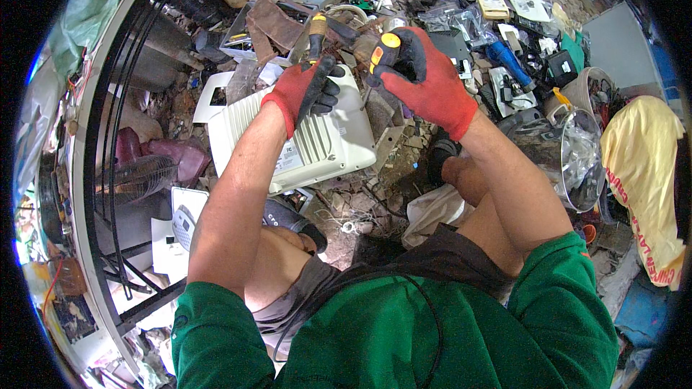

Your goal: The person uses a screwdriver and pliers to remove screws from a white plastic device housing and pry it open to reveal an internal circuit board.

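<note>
Both my hands wear red gloves with black palms. My left hand (310,94) is closed around a tool with a worn yellow-and-black handle (317,34), which points away from me; its working end is hidden. My right hand (427,75), to the right and apart from the left, grips a screwdriver with a yellow-and-black handle (388,45); its tip is not visible. Below my left hand lies an off-white plastic casing (349,145) with raised ridges and a label. My left forearm crosses over part of it.
A black metal frame (101,173) stands along the left. Electronic scrap and a blue cylindrical thing (510,65) lie far right. Nearer on the right are a clear bucket (580,162) of scrap and a yellow sack (641,166). A grey bin (241,39) holds rusty pieces ahead.
</note>
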`<act>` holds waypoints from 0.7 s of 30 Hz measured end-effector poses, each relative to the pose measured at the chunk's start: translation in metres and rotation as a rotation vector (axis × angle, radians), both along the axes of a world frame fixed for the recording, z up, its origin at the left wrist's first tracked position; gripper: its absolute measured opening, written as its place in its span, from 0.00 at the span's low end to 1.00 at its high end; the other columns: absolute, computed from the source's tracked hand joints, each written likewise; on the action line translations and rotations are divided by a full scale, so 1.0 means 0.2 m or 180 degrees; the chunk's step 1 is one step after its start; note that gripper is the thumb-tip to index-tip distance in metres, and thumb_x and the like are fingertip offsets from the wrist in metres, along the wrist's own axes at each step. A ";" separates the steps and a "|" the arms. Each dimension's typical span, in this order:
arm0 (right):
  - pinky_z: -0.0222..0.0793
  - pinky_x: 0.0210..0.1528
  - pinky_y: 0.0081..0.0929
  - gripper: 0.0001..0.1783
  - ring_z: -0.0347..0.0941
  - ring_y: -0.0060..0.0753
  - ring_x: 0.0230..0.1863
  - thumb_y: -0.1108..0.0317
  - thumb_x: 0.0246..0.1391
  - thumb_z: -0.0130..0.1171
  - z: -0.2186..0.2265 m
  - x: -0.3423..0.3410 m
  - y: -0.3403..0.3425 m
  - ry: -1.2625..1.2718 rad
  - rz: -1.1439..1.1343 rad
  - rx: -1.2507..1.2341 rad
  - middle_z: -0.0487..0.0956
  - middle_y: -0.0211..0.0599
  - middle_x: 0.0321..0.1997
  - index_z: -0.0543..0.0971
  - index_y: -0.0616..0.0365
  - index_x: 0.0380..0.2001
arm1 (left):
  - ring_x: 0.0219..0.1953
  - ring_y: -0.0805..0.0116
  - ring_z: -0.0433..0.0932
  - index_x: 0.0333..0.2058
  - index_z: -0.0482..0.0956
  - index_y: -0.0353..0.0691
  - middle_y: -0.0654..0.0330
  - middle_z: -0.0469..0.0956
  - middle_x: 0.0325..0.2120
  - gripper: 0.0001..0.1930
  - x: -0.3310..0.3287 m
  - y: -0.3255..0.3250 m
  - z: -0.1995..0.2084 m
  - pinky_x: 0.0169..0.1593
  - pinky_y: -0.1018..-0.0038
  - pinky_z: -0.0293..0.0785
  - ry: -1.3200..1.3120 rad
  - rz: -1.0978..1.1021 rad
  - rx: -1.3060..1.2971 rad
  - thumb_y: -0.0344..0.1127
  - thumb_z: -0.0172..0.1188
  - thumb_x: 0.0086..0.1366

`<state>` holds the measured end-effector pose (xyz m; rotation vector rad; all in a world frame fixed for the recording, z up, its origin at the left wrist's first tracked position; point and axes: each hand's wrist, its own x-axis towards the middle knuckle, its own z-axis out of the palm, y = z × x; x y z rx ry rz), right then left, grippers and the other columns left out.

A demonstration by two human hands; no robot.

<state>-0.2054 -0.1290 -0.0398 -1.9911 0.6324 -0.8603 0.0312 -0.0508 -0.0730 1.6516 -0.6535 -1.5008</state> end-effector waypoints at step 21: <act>0.71 0.52 0.28 0.32 0.76 0.27 0.47 0.69 0.48 0.66 -0.01 0.00 -0.01 0.0015 0.0381 0.0018 0.79 0.38 0.46 0.66 0.57 0.56 | 0.40 0.71 0.80 0.52 0.74 0.41 0.62 0.80 0.43 0.21 -0.06 -0.02 -0.11 0.40 0.75 0.75 0.0153 -0.0499 -0.0364 0.51 0.51 0.70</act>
